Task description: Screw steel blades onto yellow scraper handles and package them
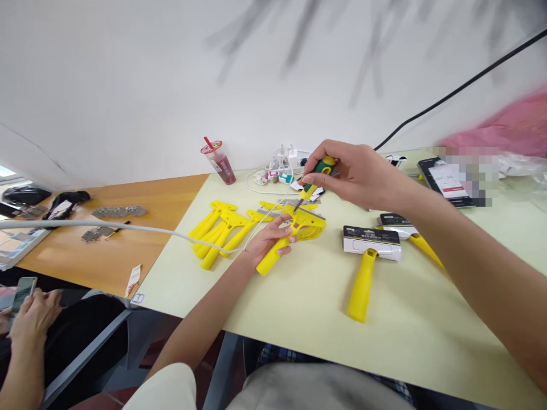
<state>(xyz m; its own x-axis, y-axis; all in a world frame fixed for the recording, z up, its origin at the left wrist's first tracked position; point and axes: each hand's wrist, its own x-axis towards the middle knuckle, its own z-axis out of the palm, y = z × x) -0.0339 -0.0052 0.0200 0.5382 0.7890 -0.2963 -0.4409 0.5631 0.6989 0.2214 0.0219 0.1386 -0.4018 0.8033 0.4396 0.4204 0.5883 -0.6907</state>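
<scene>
My left hand [273, 234] is closed around the handle of a yellow scraper [273, 257], whose wide head points away from me. My right hand [354, 173] grips a green and yellow screwdriver [323, 166] from above. The screwdriver's tip meets the scraper's head near a small screw; whether it sits in the screw slot is too small to tell. Left of my left hand lie several more yellow scrapers [231, 219]. To the right, a scraper with a black and white card sleeve [371, 242] over its head lies on the table, another sleeved one [397, 224] behind it.
A drink cup with a red straw [222, 164] stands by the wall, near a power strip [286, 159] with plugs. A white cable [128, 228] crosses the view at left. A phone [447, 182] lies at the right. Another person's hands [36, 313] hold a phone at far left.
</scene>
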